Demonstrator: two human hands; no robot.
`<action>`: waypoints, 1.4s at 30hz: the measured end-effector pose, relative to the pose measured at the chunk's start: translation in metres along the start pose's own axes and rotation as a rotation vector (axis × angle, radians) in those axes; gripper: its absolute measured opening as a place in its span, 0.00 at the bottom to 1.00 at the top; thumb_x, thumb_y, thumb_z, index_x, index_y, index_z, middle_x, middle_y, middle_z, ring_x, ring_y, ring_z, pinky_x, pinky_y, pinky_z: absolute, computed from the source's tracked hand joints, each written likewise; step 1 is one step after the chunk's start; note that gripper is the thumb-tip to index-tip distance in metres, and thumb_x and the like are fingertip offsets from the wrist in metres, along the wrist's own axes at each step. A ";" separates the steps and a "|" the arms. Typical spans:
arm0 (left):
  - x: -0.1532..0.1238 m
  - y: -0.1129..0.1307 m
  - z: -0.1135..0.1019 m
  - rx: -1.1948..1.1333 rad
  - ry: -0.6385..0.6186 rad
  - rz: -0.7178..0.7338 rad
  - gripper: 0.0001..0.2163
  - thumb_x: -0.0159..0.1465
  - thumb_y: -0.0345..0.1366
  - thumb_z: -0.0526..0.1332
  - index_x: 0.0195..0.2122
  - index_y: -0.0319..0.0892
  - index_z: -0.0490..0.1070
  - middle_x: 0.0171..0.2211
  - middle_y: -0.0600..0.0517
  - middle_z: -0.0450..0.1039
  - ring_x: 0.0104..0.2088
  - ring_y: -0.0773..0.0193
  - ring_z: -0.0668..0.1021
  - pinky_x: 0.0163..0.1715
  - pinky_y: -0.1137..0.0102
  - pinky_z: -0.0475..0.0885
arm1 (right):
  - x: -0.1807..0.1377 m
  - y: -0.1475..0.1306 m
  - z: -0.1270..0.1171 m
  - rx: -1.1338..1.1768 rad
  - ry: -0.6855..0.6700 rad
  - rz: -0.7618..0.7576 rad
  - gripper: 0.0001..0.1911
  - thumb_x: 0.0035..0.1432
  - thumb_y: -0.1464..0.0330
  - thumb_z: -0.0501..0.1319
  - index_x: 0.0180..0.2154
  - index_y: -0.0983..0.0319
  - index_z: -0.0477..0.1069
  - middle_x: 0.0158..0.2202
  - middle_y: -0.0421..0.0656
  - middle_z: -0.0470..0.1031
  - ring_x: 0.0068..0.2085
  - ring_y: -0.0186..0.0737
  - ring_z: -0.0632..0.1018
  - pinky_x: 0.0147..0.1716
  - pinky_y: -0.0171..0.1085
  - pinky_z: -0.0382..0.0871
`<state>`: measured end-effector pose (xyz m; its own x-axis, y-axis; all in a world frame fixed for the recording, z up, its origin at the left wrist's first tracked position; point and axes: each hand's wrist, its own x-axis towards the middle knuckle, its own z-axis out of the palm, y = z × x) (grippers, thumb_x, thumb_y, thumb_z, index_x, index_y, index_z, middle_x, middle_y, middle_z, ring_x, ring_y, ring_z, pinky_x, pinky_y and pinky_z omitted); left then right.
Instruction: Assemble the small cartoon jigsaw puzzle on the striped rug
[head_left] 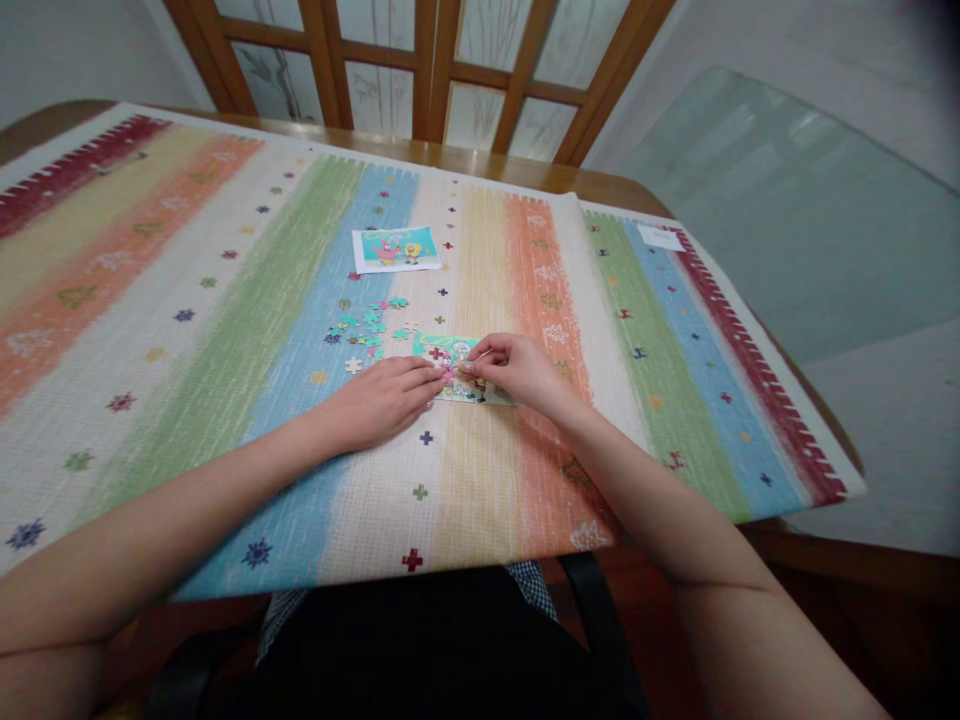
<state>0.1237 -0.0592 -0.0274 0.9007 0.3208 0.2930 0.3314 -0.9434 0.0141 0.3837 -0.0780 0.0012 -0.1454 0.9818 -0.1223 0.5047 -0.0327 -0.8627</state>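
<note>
From my end the worktop (480, 160) is nearly all covered by one striped mat (225, 330), whose near edge hangs right over the person's lap and whose right edge stops short of a glass top (787, 200) next door. Loads of bare mat to the left and right of the hands, so room to slide either way. The half-built puzzle (459, 368) sits mid-mat on the cream stripe, just beyond both hands. The left hand (379, 400) lies flat, fingers stretched, tips touching the puzzle's left edge, holding nothing that I can see. The right hand (517, 368) has its grip pinched thumb-to-finger over the puzzle's middle, looks like on a single small piece, but it's too tiny to be sure. Just up-left of the puzzle there's a scatter of loose pieces (367, 328), a dozen or so, can't count exactly. Farther back lies one reference picture (396, 248), well clear. One small white card (660, 237) sits by the far right corner.
</note>
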 end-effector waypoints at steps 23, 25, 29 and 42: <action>0.000 0.000 -0.002 -0.082 -0.020 -0.027 0.19 0.77 0.37 0.49 0.63 0.36 0.70 0.61 0.43 0.73 0.62 0.56 0.73 0.64 0.58 0.65 | -0.016 -0.011 0.001 0.476 -0.011 0.120 0.18 0.49 0.58 0.75 0.39 0.63 0.79 0.32 0.45 0.82 0.36 0.39 0.83 0.39 0.38 0.77; 0.001 0.000 -0.002 -0.074 -0.023 -0.020 0.19 0.77 0.37 0.49 0.63 0.36 0.70 0.62 0.43 0.72 0.62 0.56 0.73 0.64 0.58 0.66 | -0.016 -0.012 0.001 0.514 -0.016 0.129 0.20 0.50 0.60 0.75 0.44 0.62 0.79 0.34 0.44 0.83 0.38 0.40 0.84 0.41 0.39 0.79; 0.001 0.000 -0.002 -0.032 -0.020 -0.008 0.19 0.77 0.37 0.49 0.62 0.35 0.71 0.61 0.43 0.73 0.61 0.55 0.74 0.63 0.58 0.67 | -0.017 -0.013 0.001 0.594 -0.042 0.187 0.20 0.51 0.62 0.74 0.47 0.61 0.79 0.38 0.45 0.84 0.40 0.41 0.84 0.43 0.41 0.80; 0.000 0.000 -0.001 -0.028 0.008 -0.010 0.18 0.77 0.36 0.50 0.62 0.37 0.71 0.61 0.45 0.73 0.62 0.57 0.73 0.64 0.60 0.66 | -0.017 -0.008 0.002 0.270 0.006 0.077 0.18 0.55 0.55 0.69 0.40 0.63 0.78 0.28 0.43 0.80 0.30 0.37 0.79 0.29 0.35 0.70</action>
<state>0.1236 -0.0594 -0.0268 0.8951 0.3293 0.3005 0.3319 -0.9423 0.0439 0.3807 -0.0944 0.0090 -0.1099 0.9756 -0.1899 0.2693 -0.1547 -0.9505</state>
